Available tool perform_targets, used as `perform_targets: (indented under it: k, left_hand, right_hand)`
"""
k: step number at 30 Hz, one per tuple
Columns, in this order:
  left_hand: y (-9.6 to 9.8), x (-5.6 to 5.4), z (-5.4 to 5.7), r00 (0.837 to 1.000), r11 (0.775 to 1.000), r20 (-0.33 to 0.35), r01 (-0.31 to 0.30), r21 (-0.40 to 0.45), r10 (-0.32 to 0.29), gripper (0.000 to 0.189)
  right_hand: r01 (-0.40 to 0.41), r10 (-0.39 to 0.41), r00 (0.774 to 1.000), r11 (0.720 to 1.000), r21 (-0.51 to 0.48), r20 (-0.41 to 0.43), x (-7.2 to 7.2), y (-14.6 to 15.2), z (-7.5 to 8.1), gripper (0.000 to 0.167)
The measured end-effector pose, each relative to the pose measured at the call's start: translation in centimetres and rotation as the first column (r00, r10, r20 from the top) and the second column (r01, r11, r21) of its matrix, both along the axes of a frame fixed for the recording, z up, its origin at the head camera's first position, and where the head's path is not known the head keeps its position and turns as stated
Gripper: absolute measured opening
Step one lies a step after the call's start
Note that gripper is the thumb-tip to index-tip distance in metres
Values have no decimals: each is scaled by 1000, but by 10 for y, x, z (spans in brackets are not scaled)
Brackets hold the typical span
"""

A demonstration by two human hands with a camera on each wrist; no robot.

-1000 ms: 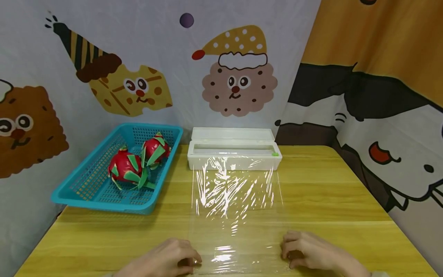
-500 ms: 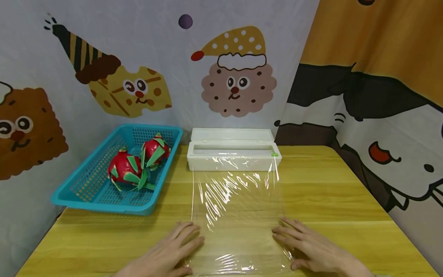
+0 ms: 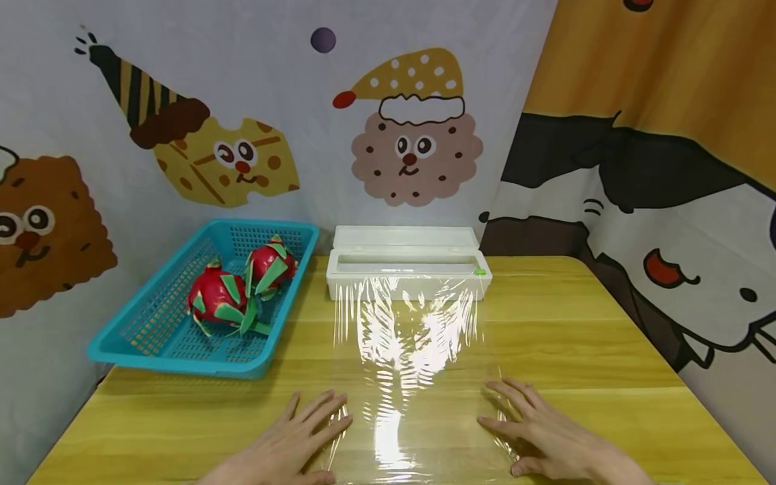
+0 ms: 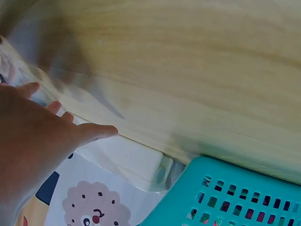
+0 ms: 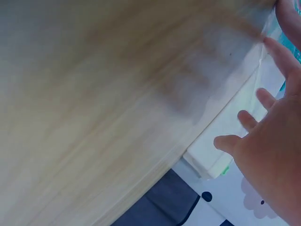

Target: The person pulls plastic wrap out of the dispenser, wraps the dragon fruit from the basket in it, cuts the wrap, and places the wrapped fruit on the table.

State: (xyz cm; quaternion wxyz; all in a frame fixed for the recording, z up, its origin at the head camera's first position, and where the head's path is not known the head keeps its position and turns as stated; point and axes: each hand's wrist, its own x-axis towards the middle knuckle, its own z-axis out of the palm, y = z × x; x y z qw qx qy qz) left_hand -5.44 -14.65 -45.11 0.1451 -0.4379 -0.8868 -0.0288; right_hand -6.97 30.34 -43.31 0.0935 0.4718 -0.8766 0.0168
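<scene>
A sheet of clear plastic wrap (image 3: 412, 377) runs from the white wrap dispenser (image 3: 409, 286) toward the near edge of the table, shiny with creases. My left hand (image 3: 291, 438) lies at the sheet's left edge, fingers spread and straight. Opposite it, my right hand (image 3: 539, 431) has its spread fingertips on the right edge of the wrap. The dispenser's lid (image 3: 405, 237) is raised, and a small green piece (image 3: 479, 271) sits at its right end. In the wrist views both hands (image 4: 42, 136) (image 5: 273, 132) show extended fingers over the wooden table.
On the left stands a blue perforated basket (image 3: 176, 367) holding two red dragon fruits (image 3: 215, 296) (image 3: 271, 266) with green scales. A cartoon-printed cloth (image 3: 327, 162) hangs right behind the table (image 3: 576, 337), and continues along its right side.
Both hands have gone from curled fingers at the wrap's near corners to spread fingers along its sides. The sheet's reflections have shifted. Basket and dispenser stay put.
</scene>
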Motion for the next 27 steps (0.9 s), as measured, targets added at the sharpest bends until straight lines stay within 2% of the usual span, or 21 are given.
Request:
perform_targets:
  k: [4, 8, 13, 15, 17, 20, 21, 23, 24, 26, 27]
  left_hand:
    - [-1, -1, -1, 1000, 1000, -11, 5, 13, -5, 72]
    - [-2, -3, -2, 1000, 999, 4, 9, 35, -9, 73]
    - [-3, -7, -3, 997, 999, 72, 10, 42, -13, 73]
    - [-4, -8, -3, 994, 998, 109, -2, 55, -4, 74]
    - [-4, -8, -3, 994, 998, 113, -19, 60, 12, 76]
    - [-6, -9, -1, 990, 996, 129, -59, 71, 49, 82]
    - [-7, -9, 1, 986, 995, 155, -76, 61, 66, 85]
    - [-9, -9, 7, 963, 992, 244, -123, 21, 114, 90]
    - [-11, -9, 12, 938, 989, 317, -149, -5, 142, 92]
    - [-13, -7, 26, 869, 980, 453, -189, -63, 197, 94]
    - [-14, -6, 36, 823, 974, 524, -208, -85, 221, 94]
  right_hand:
    - [-22, 23, 1000, 999, -25, 19, -1, 1, 0, 71]
    - [2, 2, 990, 1000, -27, 140, -1, 2, 0, 68]
    - [74, -59, 955, 996, -41, 292, 0, 3, 1, 68]
    - [76, -58, 947, 996, -43, 316, 0, 3, 2, 68]
    - [76, -59, 942, 996, -40, 330, -1, 3, 2, 67]
    - [55, -40, 943, 998, -37, 329, -2, 3, 3, 68]
    - [48, -34, 946, 998, -37, 322, -2, 3, 3, 69]
    - [38, -23, 949, 998, -42, 313, -3, 3, 2, 70]
    - [35, -20, 952, 998, -44, 306, -3, 3, 2, 70]
    - [31, -15, 954, 998, -49, 299, -3, 3, 1, 70]
    - [35, -19, 954, 998, -49, 299, -3, 4, 1, 70]
